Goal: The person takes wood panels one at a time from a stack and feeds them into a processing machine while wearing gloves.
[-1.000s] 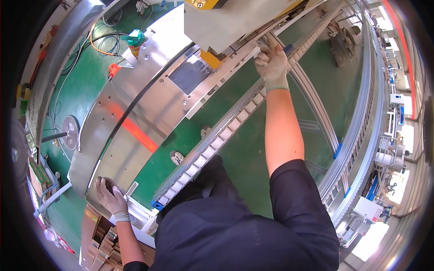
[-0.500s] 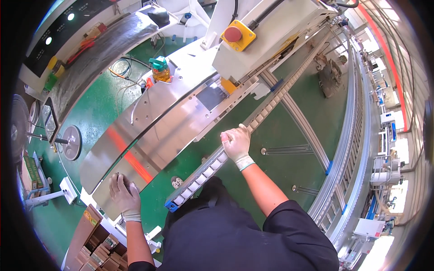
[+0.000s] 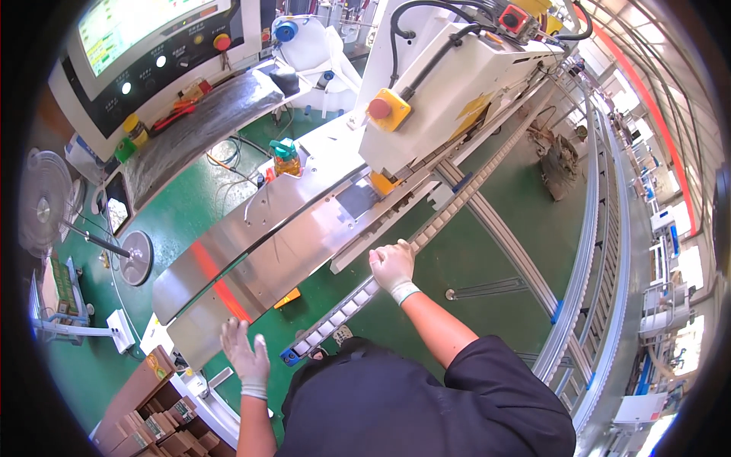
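While the left grip (image 3: 250, 364) hangs splayed, the right grip (image 3: 394, 269) curls over a slim, blue-tipped white-roller rail (image 3: 349, 306), hold unclear.

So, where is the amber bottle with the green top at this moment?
In the head view, the amber bottle is left of centre in the upper half, left of the square yellow box with the round red button.

A green floor (image 3: 548, 236) spreads across the room, with bright windows (image 3: 691, 263) along the right side near a long red strip (image 3: 652, 107).
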Available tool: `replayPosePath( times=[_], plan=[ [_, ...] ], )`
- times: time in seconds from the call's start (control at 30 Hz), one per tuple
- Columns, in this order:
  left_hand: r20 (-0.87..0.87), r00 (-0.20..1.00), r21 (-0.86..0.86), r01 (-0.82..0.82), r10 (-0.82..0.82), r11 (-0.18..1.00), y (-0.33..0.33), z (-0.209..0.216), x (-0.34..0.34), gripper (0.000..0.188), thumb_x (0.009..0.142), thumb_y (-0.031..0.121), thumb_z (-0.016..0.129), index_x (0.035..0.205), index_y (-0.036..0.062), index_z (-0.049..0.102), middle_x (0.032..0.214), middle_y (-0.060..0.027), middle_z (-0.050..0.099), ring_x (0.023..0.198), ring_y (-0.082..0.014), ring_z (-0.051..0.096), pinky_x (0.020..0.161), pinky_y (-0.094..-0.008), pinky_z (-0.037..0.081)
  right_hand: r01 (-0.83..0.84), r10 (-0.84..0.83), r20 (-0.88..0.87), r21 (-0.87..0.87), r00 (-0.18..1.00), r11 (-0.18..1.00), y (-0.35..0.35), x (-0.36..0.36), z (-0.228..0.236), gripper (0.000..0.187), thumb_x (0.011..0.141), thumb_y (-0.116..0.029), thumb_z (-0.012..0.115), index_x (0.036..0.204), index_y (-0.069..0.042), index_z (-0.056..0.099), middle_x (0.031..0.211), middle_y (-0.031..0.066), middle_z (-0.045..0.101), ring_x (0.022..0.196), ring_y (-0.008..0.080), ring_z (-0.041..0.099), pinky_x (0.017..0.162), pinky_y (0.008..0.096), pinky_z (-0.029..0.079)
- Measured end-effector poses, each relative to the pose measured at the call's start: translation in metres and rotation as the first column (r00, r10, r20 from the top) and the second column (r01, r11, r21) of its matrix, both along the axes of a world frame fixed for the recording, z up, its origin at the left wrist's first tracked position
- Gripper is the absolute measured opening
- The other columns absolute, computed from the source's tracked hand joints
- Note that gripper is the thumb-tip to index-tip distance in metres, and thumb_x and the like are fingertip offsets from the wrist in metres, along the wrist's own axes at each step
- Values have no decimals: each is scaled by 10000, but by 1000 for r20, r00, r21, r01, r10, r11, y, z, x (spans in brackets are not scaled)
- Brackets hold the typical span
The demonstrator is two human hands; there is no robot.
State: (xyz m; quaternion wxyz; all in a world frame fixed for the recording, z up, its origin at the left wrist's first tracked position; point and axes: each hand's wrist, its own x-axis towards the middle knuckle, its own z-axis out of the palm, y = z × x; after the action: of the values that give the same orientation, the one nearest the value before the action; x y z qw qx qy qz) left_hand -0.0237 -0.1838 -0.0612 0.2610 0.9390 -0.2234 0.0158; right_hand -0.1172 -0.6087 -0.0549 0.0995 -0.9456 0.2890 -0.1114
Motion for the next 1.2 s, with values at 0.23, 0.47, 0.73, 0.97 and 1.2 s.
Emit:
replayPosePath(
  times=[0.23,0.47,0.73,0.97,1.2],
  plan=[
    [-168,958,-55,226,-232,973,-63,-7,-59,255,960,155,576,1140,28,704,1101,-203,727,1040,-390,689,958,-460,534,-35,24,129,85,991,996,-1,-13,8,317,947,-348,578,761,-164,755,846,42,757,920,243,673,1046,438,396],
    [-10,982,-190,184,-189,964,-74,-28,-61,219,909,131,570,1048,40,713,983,-186,718,910,-397,679,850,-485,544,-98,63,288,109,956,989,-19,-14,5,306,920,-347,620,717,-151,738,774,69,725,865,301,666,983,463,438],
    [-273,960,167,104,-56,980,-79,6,-51,344,907,352,691,1173,152,778,1071,-123,759,1002,-353,719,873,-465,581,-302,269,352,41,896,952,-17,-10,1,141,787,-243,693,700,-153,757,696,98,701,700,333,659,786,480,502],
    [-251,964,-65,-103,84,993,-57,-10,-89,417,988,365,631,1253,48,692,1198,-199,710,1146,-384,665,1010,-473,523,-380,393,177,-100,903,919,-20,-32,-36,316,1031,-287,593,927,-31,746,904,181,730,896,400,666,924,493,504],
    [-487,751,-74,-544,446,836,83,-22,-173,454,1070,399,507,1306,49,677,1351,-193,677,1255,-376,631,1086,-467,490,-443,444,2,75,896,893,7,-15,-18,455,1065,-408,551,953,-23,765,891,180,755,807,395,703,718,498,525]
  ],
)
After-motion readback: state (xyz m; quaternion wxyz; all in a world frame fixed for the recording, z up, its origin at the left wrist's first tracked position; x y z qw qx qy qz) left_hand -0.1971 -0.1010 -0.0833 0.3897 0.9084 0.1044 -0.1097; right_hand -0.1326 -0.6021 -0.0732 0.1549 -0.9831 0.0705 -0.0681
